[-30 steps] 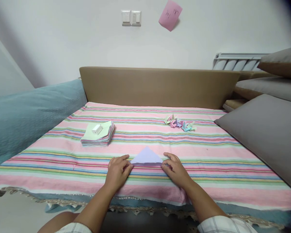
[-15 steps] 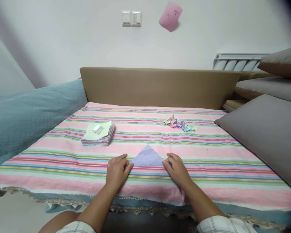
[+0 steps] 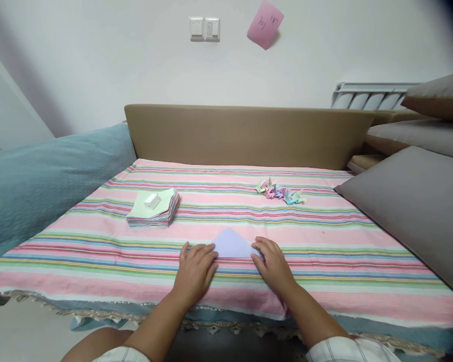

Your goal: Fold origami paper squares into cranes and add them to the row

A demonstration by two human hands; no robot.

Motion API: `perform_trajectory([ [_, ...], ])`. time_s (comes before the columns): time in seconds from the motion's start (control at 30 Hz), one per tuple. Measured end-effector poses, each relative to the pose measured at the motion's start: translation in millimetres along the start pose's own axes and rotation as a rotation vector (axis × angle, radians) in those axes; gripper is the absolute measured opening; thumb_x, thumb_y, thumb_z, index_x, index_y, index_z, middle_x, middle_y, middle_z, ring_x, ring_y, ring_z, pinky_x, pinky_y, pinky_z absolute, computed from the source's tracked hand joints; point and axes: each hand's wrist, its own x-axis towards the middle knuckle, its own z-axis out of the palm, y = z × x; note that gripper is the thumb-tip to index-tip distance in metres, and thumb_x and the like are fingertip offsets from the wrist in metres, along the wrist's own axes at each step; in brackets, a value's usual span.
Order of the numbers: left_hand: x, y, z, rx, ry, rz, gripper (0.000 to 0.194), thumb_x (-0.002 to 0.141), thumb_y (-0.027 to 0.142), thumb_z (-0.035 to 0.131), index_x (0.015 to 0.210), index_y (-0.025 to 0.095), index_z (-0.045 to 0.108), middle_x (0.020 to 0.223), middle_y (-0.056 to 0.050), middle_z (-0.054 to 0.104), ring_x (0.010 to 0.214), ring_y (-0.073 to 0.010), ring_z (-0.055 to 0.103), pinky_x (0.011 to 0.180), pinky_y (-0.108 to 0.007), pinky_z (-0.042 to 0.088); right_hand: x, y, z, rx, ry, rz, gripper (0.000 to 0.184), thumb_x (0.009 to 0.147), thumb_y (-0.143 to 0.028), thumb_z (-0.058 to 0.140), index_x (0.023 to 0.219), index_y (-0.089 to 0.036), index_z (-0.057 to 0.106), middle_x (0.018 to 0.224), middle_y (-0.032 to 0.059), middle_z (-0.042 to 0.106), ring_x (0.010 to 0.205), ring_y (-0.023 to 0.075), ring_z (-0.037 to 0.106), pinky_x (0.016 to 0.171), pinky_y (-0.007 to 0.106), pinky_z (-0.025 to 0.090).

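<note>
A light purple sheet of origami paper (image 3: 232, 245), folded into a triangle, lies on the striped cloth with its peak pointing away from me. My left hand (image 3: 196, 269) rests palm down over the left corner, fingers stretched out and lying flat, the fingertips touching the paper. At the opposite corner, my right hand (image 3: 274, 264) holds the paper between thumb and forefinger; that corner is partly hidden by the fingers.
On the left, a stack of coloured paper (image 3: 151, 213) carries a small white block (image 3: 151, 201). Several folded paper cranes (image 3: 279, 192) sit at the back right. Grey cushions (image 3: 419, 201) line the right side, a blue armrest (image 3: 60, 171) the left.
My left hand has gone from pinching the left corner to lying flat over it, a little further right. The paper looks smoother and slightly smaller. My right hand has barely moved.
</note>
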Motion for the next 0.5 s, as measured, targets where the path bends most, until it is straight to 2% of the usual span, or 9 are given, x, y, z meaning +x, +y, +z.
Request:
perform_trajectory([
  [0.1,-4,13,6.8,0.002,-0.042,0.154,0.022,0.084,0.038,0.054,0.103,0.029,0.061,0.120,-0.001,0.062,0.116,-0.0246,0.049,0.108,-0.052,0.008,-2,-1,2,-0.048,0.002,-0.109,0.022,0.087,-0.022,0.045,0.103,-0.023,0.060,0.120,0.0068,0.056,0.113,0.0231,0.047,0.093,0.042,0.038],
  [0.23,-8,18,16.0,0.007,-0.073,0.208,0.031,0.082,0.049,0.053,0.105,0.028,0.060,0.124,-0.003,0.059,0.122,-0.0251,0.044,0.109,-0.053,-0.004,-3,-4,3,-0.091,0.029,-0.213,0.027,0.089,-0.018,0.041,0.104,-0.025,0.062,0.122,0.0055,0.057,0.114,0.0224,0.046,0.096,0.042,0.035],
  [0.37,-9,16,16.7,0.005,-0.134,0.248,0.036,0.082,0.051,0.051,0.108,0.028,0.059,0.124,-0.004,0.059,0.118,-0.0235,0.047,0.110,-0.053,-0.002,-6,-11,2,-0.114,-0.007,-0.257,0.026,0.090,-0.029,0.045,0.108,-0.027,0.062,0.126,0.0057,0.054,0.117,0.0235,0.044,0.099,0.044,0.031],
  [0.5,-8,16,13.7,0.015,-0.174,0.275,0.040,0.082,0.055,0.049,0.109,0.027,0.058,0.127,-0.004,0.057,0.119,-0.0236,0.046,0.110,-0.053,-0.002,-9,-19,1,-0.175,-0.078,-0.283,0.031,0.088,-0.040,0.048,0.116,-0.031,0.059,0.136,0.0064,0.045,0.124,0.0269,0.038,0.102,0.050,0.026],
])
